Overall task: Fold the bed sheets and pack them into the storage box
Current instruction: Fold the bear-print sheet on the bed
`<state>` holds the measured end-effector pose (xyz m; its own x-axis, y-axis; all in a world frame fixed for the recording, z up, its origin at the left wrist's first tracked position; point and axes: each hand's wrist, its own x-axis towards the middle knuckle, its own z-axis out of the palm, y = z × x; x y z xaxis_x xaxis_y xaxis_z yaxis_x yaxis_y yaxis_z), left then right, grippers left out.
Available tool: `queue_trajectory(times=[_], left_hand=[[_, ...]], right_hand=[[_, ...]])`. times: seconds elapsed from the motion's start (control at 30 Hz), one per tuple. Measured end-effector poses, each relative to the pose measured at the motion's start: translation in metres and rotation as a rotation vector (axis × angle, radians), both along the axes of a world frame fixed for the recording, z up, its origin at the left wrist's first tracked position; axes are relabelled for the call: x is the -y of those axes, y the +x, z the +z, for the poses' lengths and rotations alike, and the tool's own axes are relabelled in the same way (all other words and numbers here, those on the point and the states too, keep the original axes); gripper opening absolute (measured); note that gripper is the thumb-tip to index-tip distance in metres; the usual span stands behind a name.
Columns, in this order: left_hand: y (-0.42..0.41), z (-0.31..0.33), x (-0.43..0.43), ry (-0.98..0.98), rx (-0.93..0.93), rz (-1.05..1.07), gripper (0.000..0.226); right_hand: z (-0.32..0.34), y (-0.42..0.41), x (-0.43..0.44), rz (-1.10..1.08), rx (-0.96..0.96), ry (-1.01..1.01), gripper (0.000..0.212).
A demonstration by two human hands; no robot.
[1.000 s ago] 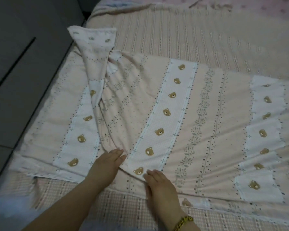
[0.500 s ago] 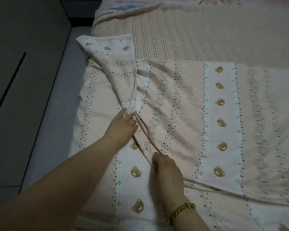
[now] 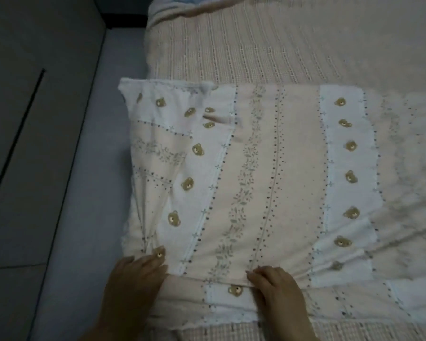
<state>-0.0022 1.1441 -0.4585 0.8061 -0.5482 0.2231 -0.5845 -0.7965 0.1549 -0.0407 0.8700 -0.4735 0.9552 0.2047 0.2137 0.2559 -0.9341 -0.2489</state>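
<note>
Woven beige bedspread (image 3: 280,45) covers the bed, with grey floor (image 3: 96,168) running along its left side. On the near left part of the bedspread lies the bed sheet (image 3: 256,180), spread flat and doubled over, so that a lower layer shows as a strip along the near edge beneath the upper layer. Its cloth is pale peach, crossed by broad white bands. Each band carries a row of small brown bear faces (image 3: 351,145), and the peach between them has grey-green leaf vines and lines of dark dots. On the left side a further flap is turned over, with its stripes slanting across the others and creases gathering toward the near left corner. The sheet's far edge lies straight across the bedspread, and its right part runs out of view, paler and lightly wrinkled. The left hand (image 3: 135,276) rests on the near left corner with its fingers laid out flat, pressing the gathered cloth down. The right hand (image 3: 278,291) sits at the near edge of the upper layer with bent fingers, their tips on the cloth. Whether it pinches that edge I cannot tell.
</note>
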Motion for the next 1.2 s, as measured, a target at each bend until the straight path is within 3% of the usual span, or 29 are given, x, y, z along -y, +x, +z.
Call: queue_trajectory(times=[0.07, 0.2, 0.33, 0.47, 0.53, 0.6, 0.67, 0.73, 0.83, 0.9, 1.0, 1.07, 1.2], left_hand=[[0.003, -0.01, 0.008, -0.005, -0.034, 0.086, 0.028], [0.041, -0.022, 0.01, 0.08, 0.022, 0.081, 0.056], [0.089, -0.009, 0.002, 0.205, 0.013, 0.036, 0.047], [0.116, 0.026, -0.002, 0.439, 0.012, 0.1, 0.02], [0.125, 0.04, -0.009, 0.506, -0.025, 0.117, 0.034], [0.129, 0.044, -0.019, 0.577, -0.022, 0.152, 0.034], [0.13, 0.045, -0.042, 0.495, 0.047, 0.15, 0.039], [0.124, 0.039, -0.074, 0.438, 0.031, 0.132, 0.042], [0.11, 0.031, -0.114, 0.351, 0.085, 0.125, 0.029], [0.098, 0.032, -0.134, 0.254, 0.138, 0.1, 0.012], [0.078, 0.03, -0.158, 0.122, 0.129, 0.156, 0.009], [0.064, 0.014, -0.172, 0.121, 0.071, 0.238, 0.01], [0.034, -0.034, -0.184, 0.284, -0.191, 0.269, 0.002]], right_hand=[[-0.001, 0.004, -0.005, 0.004, -0.046, -0.012, 0.017], [0.005, 0.024, -0.034, 0.101, -0.137, -0.03, 0.049], [0.009, 0.039, -0.054, 0.141, -0.174, -0.008, 0.039], [0.013, 0.042, -0.054, 0.154, -0.219, -0.03, 0.038], [0.017, 0.046, -0.058, 0.129, -0.229, -0.027, 0.033], [0.017, 0.051, -0.065, 0.08, -0.208, 0.002, 0.02], [0.018, 0.058, -0.077, 0.039, -0.199, 0.022, 0.012], [0.024, 0.07, -0.097, 0.012, -0.18, -0.022, 0.018], [0.028, 0.088, -0.131, -0.018, -0.21, 0.008, 0.026], [0.03, 0.087, -0.15, -0.006, -0.093, 0.013, 0.029], [0.028, 0.065, -0.167, -0.062, 0.108, 0.072, 0.03], [0.024, 0.046, -0.17, -0.083, 0.134, 0.067, 0.027], [0.005, 0.018, -0.176, -0.13, -0.033, -0.057, 0.023]])
